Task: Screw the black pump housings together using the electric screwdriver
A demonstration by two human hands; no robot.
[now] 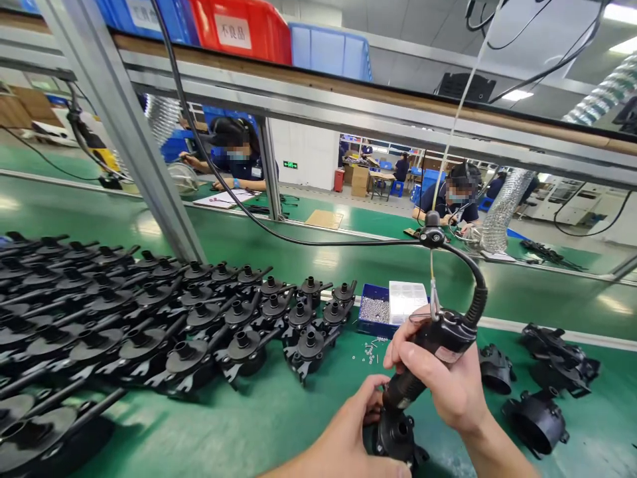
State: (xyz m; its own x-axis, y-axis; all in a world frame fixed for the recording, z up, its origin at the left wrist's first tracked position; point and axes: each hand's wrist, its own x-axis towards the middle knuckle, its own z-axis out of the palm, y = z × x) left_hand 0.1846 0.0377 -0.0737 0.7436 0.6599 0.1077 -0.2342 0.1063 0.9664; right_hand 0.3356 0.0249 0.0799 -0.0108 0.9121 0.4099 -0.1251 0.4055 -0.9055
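1. While gripping the electric screwdriver (432, 335) with the right hand (450, 392), wraps fingers and thumb round its black body and angles it down onto a black plastic housing (397, 435).
2. Grasps that housing with the left hand (352, 428), curling fingers along its left side, close to the screwdriver's lower end; cannot tell about contact between fingertips and tool.
3. Has the housing in hand toward the near edge of the green workbench (263, 421); cannot tell about resting contact beneath.
4. Joins, at the tool's upper end, a black cable (308, 243) looping up to the left and a pale cord (450, 139) rising overhead.
5. Toward the left edge of the workbench, shows upright rows of round black assemblies (242, 348), each with a short central tube and a slanting side pipe.
6. Near the far edge, just beyond the right hand, has a blue bin (367, 327) with small metal fasteners (374, 310) in the left part and a white compartment tray (408, 299) at the right; in front, shows loose fasteners (371, 360) scattered.
7. Toward the right edge, well apart from the rows, bears ring-shaped black parts (540, 419).
8. Beyond the far edge, shows one person (246, 159) at left and another person (462, 207) at right, below a shelf with a red crate (266, 36).
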